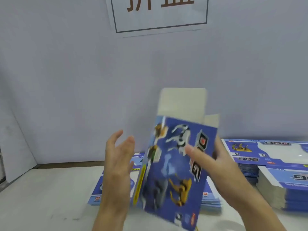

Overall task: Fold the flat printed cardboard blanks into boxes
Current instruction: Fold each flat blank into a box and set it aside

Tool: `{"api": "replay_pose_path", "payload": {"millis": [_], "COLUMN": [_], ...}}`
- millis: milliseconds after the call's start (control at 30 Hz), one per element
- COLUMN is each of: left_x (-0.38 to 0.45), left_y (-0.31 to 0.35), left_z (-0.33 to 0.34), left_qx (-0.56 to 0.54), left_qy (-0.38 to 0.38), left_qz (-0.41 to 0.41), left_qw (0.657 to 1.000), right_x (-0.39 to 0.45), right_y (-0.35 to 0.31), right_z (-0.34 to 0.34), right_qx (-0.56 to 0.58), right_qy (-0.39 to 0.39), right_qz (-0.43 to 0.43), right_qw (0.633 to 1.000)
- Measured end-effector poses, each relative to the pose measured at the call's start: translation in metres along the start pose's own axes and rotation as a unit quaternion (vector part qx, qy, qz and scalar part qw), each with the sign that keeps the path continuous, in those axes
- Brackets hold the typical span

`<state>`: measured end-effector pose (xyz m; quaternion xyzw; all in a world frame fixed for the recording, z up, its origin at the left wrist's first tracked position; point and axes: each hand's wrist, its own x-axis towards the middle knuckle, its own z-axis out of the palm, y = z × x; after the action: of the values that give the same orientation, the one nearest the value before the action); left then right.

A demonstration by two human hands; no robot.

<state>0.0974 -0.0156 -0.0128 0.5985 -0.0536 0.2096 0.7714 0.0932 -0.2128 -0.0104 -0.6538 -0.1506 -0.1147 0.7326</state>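
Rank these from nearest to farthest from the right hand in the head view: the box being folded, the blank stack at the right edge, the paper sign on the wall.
1. The box being folded: in the grip of the right hand, centre of the view.
2. The blank stack at the right edge: on the table, right of that hand.
3. The paper sign: high on the back wall.

Even soft light — motion blur, wide-angle bowing

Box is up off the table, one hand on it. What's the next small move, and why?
Probably bring the left hand onto the box at its near side edge. Only the right hand grips it, the left is open beside it, and the top flap stands unfolded, so tucking it likely needs both hands.
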Motion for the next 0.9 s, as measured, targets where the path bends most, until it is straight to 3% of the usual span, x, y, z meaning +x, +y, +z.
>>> {"api": "replay_pose_path", "payload": {"millis": [100, 200, 300, 433, 600, 733, 900], "left_x": [-0.002, -0.004, -0.006, -0.005, -0.005, -0.002, -0.004], "left_y": [0.005, 0.001, -0.009, -0.014, -0.016, -0.026, -0.034], "left_z": [-0.001, 0.002, 0.006, 0.01, 0.01, 0.006, 0.006], "left_qx": [0.041, 0.101, 0.091, 0.038, 0.028, 0.067, 0.162], "left_qy": [-0.086, -0.078, -0.074, -0.05, -0.031, -0.025, -0.022], "left_qz": [0.011, 0.044, 0.047, 0.06, 0.05, 0.037, 0.042], "left_qw": [0.995, 0.991, 0.992, 0.996, 0.998, 0.997, 0.986], "right_x": [-0.004, -0.003, -0.001, 0.001, 0.0, -0.001, 0.003], "right_y": [0.007, 0.01, 0.015, 0.025, 0.032, 0.037, 0.041], "right_z": [0.003, 0.007, 0.013, 0.025, 0.027, 0.027, 0.036], "right_qx": [-0.066, -0.068, -0.034, 0.031, 0.004, -0.015, -0.041], "right_qy": [-0.124, -0.159, -0.125, -0.04, -0.058, -0.052, 0.038], "right_qz": [0.06, 0.079, 0.087, 0.015, -0.024, 0.01, 0.03], "right_qw": [0.988, 0.982, 0.988, 0.999, 0.998, 0.998, 0.998]}}
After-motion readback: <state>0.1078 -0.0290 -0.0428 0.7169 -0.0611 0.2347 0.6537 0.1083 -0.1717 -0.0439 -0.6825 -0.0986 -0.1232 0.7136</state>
